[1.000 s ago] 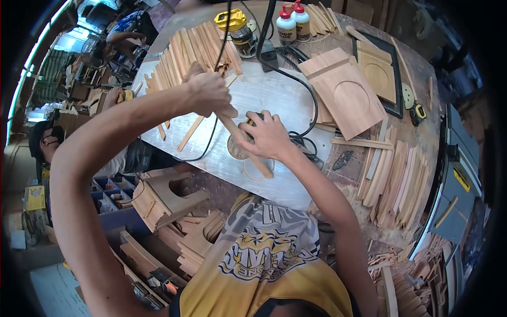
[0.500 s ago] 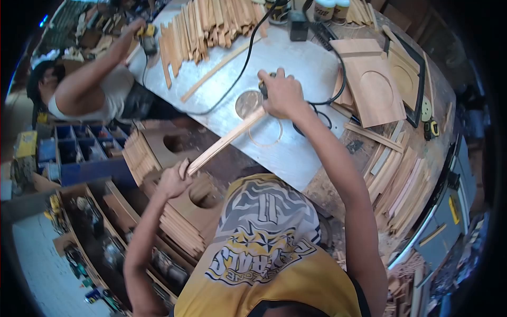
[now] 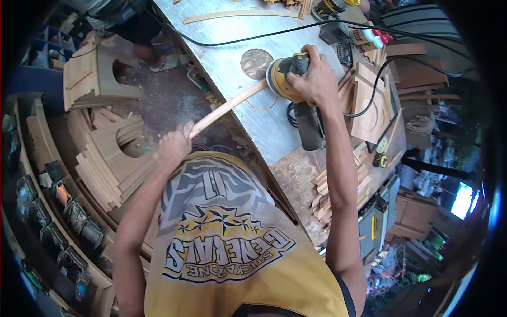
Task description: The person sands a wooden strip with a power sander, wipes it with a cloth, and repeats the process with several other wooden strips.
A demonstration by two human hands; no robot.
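My left hand (image 3: 175, 143) is closed round the near end of a narrow wooden strip (image 3: 224, 109), which slants up and right over the edge of the metal-topped table (image 3: 211, 63). My right hand (image 3: 319, 78) grips a yellow and black sander (image 3: 288, 76) from above, its fingers wrapped over the top. The sander stands tilted on its side, with its round pad against or very near the strip's far end. A dark bag or box (image 3: 309, 126) hangs at the sander's near side. Beside the pad lies a round disc (image 3: 256, 64) on the metal.
A black cable (image 3: 253, 37) crosses the table. Wooden panels (image 3: 369, 105) and a tape measure (image 3: 379, 159) lie at the right, above stacked strips (image 3: 343, 190). Arched wooden pieces (image 3: 100, 74) stand at the left. Another person's legs (image 3: 142, 45) show at the top left.
The camera view has shifted and turned. The sander now shows clearly under my right hand, at the strip's far end. My left hand still holds the strip. The other person's upper body is out of view.
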